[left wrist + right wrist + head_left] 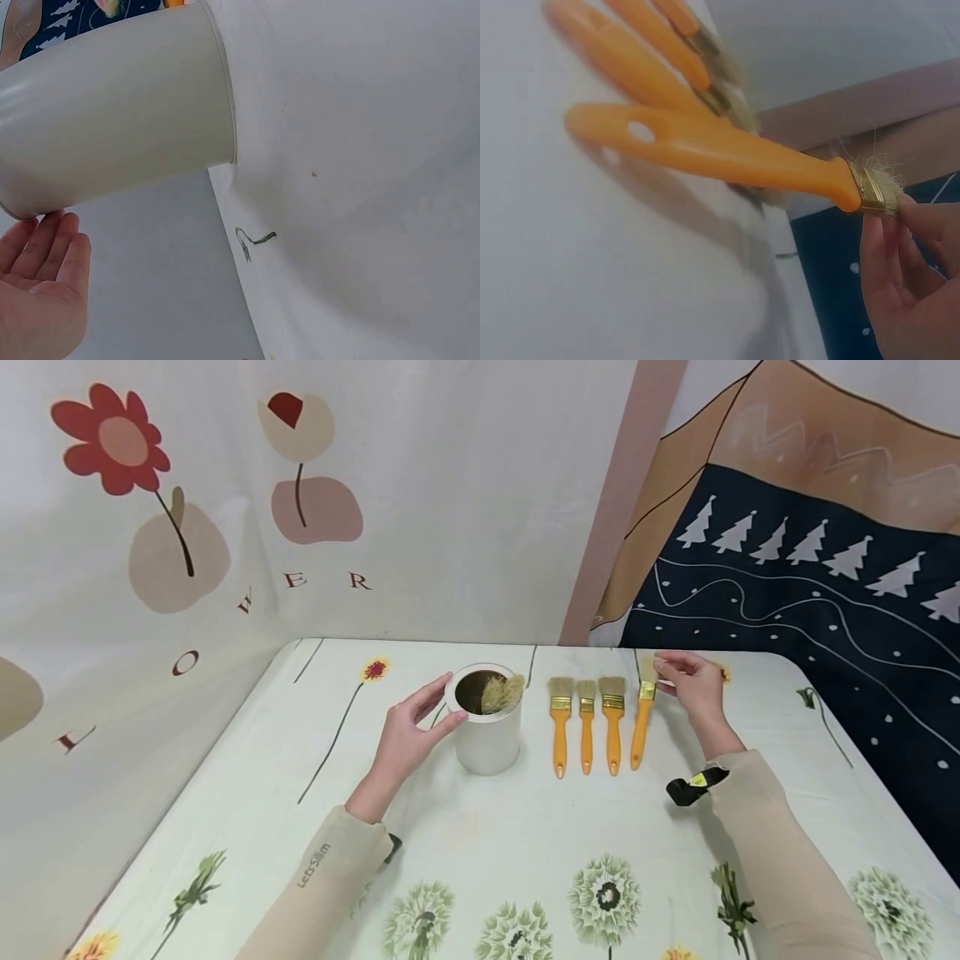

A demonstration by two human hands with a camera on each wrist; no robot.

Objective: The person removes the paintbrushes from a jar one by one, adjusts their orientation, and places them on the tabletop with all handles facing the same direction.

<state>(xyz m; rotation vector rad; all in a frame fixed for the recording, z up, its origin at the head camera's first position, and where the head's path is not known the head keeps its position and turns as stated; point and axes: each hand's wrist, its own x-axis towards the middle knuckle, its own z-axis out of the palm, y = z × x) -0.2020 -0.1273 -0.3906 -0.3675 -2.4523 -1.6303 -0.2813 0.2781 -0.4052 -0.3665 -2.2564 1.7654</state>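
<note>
1. To the far left of the jar, a pale wall cloth hung, printed with flowers and letters.
2. The left hand was at the jar's upper left side, its thumb near the front of the rim and its fingers farther back. Thumb and fingers stood apart, the fingers nearly straight, touching the jar rather than clamped round it.
3. The white jar stood upright on the flower-printed tablecloth. From its mouth, a clump of bristles stuck out over the right part of the rim.
4. Just right of the jar, three brushes with orange handles lay side by side, bristles away from the person: the first brush, the narrower second brush and the third brush.
5. Farther right of the jar was the fourth brush, slightly slanted; whether its handle end touched the cloth could not be told.
6. The right hand, well right of the jar, pinched that brush by its bristles, thumb and fingers closed on them.
7. Rightmost from the jar, a dark cloth with white trees hung behind the table.
</note>
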